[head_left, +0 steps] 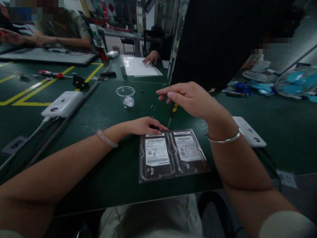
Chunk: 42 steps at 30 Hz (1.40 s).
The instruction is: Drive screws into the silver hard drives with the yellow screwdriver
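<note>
Two hard drives lie side by side on the green table, labels up: the left hard drive (156, 158) and the right hard drive (189, 153). My left hand (147, 125) rests on the far edge of the left drive, fingers stretched and apart. Its fingertips are close to the tip of a screwdriver (174, 109) with a black and yellow handle. The screwdriver stands nearly upright, its tip at the drives' far edge where they meet. My right hand (185, 97) is over the handle and holds it; the handle's top is hidden behind the fingers.
Small screws (153, 107) lie beyond the drives, near a clear plastic cup (125, 96) with something whitish inside. White power strips (63, 104) sit left and right. A large black panel (210, 43) stands behind my right hand. A red screwdriver (53, 75) lies far left. Other people sit across.
</note>
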Tool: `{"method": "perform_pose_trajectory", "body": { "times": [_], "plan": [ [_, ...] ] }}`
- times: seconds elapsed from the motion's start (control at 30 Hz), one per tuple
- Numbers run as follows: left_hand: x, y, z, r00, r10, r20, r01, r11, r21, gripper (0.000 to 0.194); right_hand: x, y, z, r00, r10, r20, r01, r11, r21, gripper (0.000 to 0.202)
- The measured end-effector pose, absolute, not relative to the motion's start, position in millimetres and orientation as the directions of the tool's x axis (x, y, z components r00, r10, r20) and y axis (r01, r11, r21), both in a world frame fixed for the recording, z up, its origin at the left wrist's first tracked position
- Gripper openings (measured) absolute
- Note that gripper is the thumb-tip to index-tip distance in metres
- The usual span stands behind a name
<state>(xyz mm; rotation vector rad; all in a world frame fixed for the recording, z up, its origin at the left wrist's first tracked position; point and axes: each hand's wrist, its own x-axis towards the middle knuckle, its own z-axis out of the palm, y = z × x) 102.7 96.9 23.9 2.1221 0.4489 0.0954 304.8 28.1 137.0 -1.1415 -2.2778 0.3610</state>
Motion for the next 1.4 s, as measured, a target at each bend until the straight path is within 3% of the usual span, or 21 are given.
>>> {"method": "perform_pose_trajectory", "body": {
  "times": [0.17,0.23,0.37,0.43,0.67,1.0,1.2,1.4],
  "plan": [
    [102.3,97.4,24.2,0.929,0.355,-0.1,0.282,-0.51,0.812,0.041,303.9,30.1,133.6,-0.545,0.775,0.32,0.534,0.615,-0.579,0.038],
    [102.5,97.4,24.4,0.93,0.353,-0.101,0.283,-0.513,0.811,0.041,302.7,30.7,131.9,-0.536,0.781,0.32,0.557,0.613,-0.561,0.036],
    [103.3,97.4,24.5,0.927,0.357,-0.114,0.297,-0.516,0.803,0.042,302.2,33.6,128.4,-0.436,0.778,0.452,0.785,0.575,-0.231,0.028],
    [103.4,97.5,24.6,0.927,0.357,-0.11,0.296,-0.52,0.801,0.042,303.3,34.5,127.4,-0.402,0.781,0.479,0.847,0.516,-0.131,0.03],
    [103.0,97.2,24.7,0.927,0.358,-0.115,0.297,-0.51,0.807,0.043,306.3,27.9,131.6,-0.429,0.824,0.369,0.836,0.517,-0.182,0.028],
    [102.7,99.8,21.0,0.935,0.344,-0.088,0.269,-0.525,0.807,0.041,320.9,20.9,149.7,-0.637,0.723,0.266,0.661,0.69,-0.294,0.035],
    [102.8,99.0,21.3,0.934,0.345,-0.092,0.268,-0.508,0.819,0.043,321.5,20.8,150.4,-0.631,0.72,0.29,0.652,0.694,-0.304,0.039],
    [102.5,97.6,23.7,0.93,0.351,-0.112,0.289,-0.505,0.814,0.042,320.9,22.6,148.4,-0.558,0.758,0.337,0.712,0.646,-0.275,0.022]
  ]
}}
